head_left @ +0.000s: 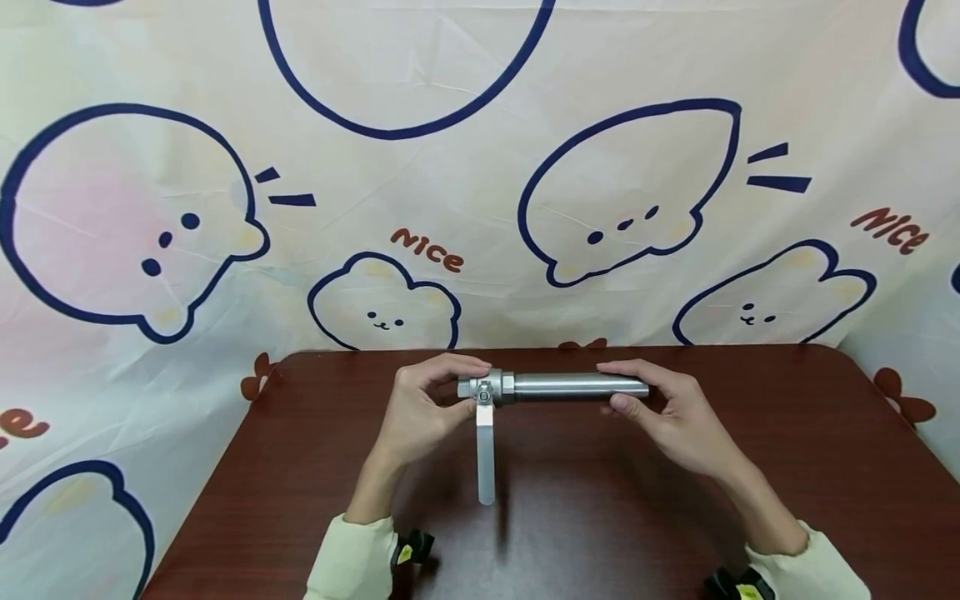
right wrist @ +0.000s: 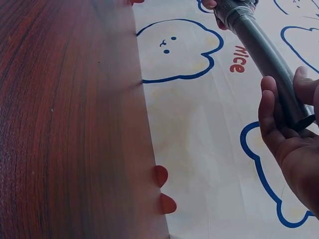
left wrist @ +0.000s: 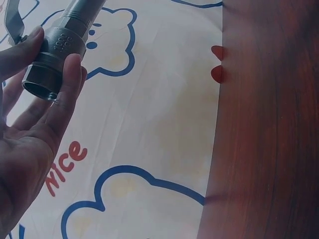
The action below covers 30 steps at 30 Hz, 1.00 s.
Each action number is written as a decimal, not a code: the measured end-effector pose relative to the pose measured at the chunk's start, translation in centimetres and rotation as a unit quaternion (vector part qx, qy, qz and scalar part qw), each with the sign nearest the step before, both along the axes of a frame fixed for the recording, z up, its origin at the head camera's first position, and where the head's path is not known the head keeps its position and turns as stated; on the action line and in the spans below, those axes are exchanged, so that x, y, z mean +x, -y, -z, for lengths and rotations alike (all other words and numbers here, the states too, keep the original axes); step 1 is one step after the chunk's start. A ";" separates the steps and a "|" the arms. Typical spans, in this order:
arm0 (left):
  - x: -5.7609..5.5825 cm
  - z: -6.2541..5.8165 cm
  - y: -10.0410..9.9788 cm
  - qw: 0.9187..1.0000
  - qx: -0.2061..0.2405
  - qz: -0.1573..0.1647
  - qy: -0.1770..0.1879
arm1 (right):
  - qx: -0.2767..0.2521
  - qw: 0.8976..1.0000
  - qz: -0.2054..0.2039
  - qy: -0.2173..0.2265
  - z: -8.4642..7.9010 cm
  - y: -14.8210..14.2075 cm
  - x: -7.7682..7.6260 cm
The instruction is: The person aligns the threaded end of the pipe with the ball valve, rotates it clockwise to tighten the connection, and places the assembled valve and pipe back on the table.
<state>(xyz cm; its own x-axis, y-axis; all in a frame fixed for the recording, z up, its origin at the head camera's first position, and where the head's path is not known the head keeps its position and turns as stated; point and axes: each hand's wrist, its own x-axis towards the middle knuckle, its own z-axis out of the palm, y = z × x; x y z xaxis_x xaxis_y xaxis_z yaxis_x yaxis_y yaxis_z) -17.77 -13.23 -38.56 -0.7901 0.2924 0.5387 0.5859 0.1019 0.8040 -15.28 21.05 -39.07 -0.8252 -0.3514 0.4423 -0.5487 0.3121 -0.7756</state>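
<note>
A metal ball valve (head_left: pixel 497 387) is joined end to end with a straight steel pipe (head_left: pixel 558 386), both held level above the table. My left hand (head_left: pixel 416 417) grips the valve body between thumb and fingers. From the valve a long flat lever handle (head_left: pixel 486 458) points toward me, square to the pipe. At the pipe's free right end, my right hand (head_left: pixel 682 421) holds it with thumb and fingers. The left wrist view shows the valve's hexagonal open end (left wrist: pixel 42 82) and raised marks on its body. In the right wrist view the pipe's end (right wrist: pixel 303 121) lies among the right fingers.
Beneath the hands is a dark reddish-brown wooden table (head_left: pixel 585 517) with rounded far corners. A pale cloth (head_left: pixel 480 192) with blue cartoon outlines hangs behind and at the sides. Dark straps with small devices (head_left: pixel 415 547) sit at both wrists, by pale sleeves (head_left: pixel 352 558).
</note>
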 end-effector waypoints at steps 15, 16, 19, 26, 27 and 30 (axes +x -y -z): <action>0.0 -0.1 0.1 1.000 0.011 0.007 0.004 | 0.029 0.999 0.030 0.014 -0.2 0.0 0.0; 0.0 -0.1 0.0 1.000 0.010 0.007 0.004 | 0.031 0.999 0.032 0.014 -0.2 0.0 0.0; 0.0 -0.1 0.0 1.000 0.005 0.007 0.004 | 0.037 0.999 0.037 0.014 -0.3 -0.1 0.1; -0.1 0.0 0.0 1.000 -0.001 0.006 0.008 | 0.040 0.998 0.037 0.009 -0.4 -0.1 0.2; -0.1 0.0 0.1 1.000 -0.001 0.006 0.008 | 0.040 0.998 0.037 0.007 -0.4 0.0 0.2; 0.0 0.0 0.1 1.000 -0.001 0.005 0.006 | 0.042 0.998 0.039 0.002 -0.3 0.0 0.1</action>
<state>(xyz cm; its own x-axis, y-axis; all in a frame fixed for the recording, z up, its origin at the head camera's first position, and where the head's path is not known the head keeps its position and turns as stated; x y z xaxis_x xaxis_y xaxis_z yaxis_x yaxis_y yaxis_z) -17.81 -13.29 -38.52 -0.7934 0.3015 0.5288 0.5775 0.0978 0.8105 -15.17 21.09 -38.73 -0.8532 -0.3228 0.4096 -0.5168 0.4179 -0.7472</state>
